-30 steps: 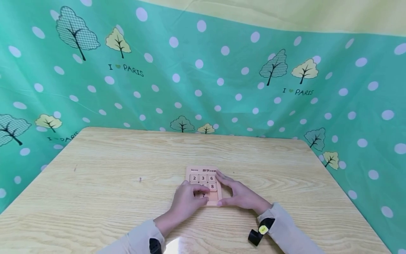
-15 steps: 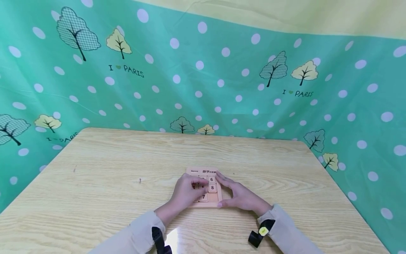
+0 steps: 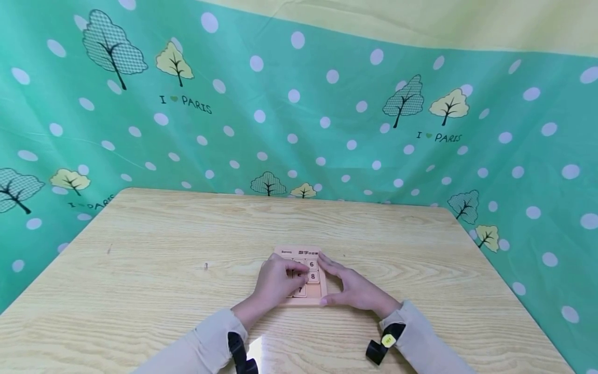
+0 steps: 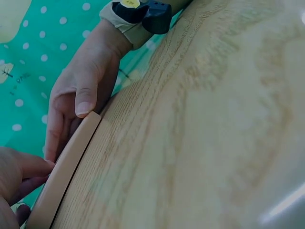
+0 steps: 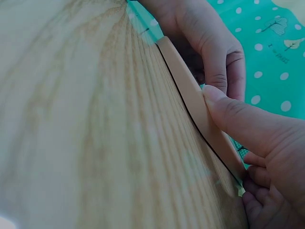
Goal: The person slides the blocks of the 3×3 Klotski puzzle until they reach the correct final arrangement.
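A pinkish number slide puzzle lies flat on the table, with number tiles in its frame. The 6, the 8 tile and the 7 tile show, with a gap at the lower right. Over the left and middle tiles is my left hand, thumb and forefinger bent toward each other; their exact contact is hidden. My right hand grips the puzzle's right side, fingers along the far part and thumb at the near corner. In the right wrist view the thumb presses the frame's edge.
The wood-grain table stretches around the puzzle on all sides. Behind it hangs a green dotted cloth printed with trees. Black straps sit on both wrists over light sleeves.
My left hand has moved up the puzzle, away from the near edge, uncovering the 7 tile and covering the 2. Over the last half second it barely shifts. My right hand stays put.
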The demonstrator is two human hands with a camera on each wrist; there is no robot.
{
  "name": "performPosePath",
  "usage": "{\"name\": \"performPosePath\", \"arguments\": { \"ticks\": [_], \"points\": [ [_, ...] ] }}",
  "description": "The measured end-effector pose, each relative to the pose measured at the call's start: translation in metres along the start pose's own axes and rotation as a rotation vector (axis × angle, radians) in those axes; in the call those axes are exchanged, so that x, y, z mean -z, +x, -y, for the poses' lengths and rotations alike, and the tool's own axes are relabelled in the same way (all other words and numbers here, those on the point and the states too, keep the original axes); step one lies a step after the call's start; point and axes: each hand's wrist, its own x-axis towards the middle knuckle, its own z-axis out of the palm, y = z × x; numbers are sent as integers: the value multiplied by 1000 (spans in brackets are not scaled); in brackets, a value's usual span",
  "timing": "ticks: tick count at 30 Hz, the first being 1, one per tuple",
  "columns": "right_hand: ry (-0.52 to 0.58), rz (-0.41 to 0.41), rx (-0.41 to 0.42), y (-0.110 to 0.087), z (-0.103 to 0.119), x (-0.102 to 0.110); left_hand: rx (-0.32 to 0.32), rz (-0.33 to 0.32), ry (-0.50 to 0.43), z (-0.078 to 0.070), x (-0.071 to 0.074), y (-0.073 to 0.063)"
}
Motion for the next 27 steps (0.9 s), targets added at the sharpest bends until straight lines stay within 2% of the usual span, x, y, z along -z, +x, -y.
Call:
{"name": "performPosePath", "arguments": {
  "ticks": [13, 27],
  "points": [
    [4, -3, -11, -1, 1, 2, 9, 12, 35, -1, -1, 0],
    [-1, -7, 24, -1, -1, 0, -22, 62, -5, -1, 0, -8]
  ]
}}
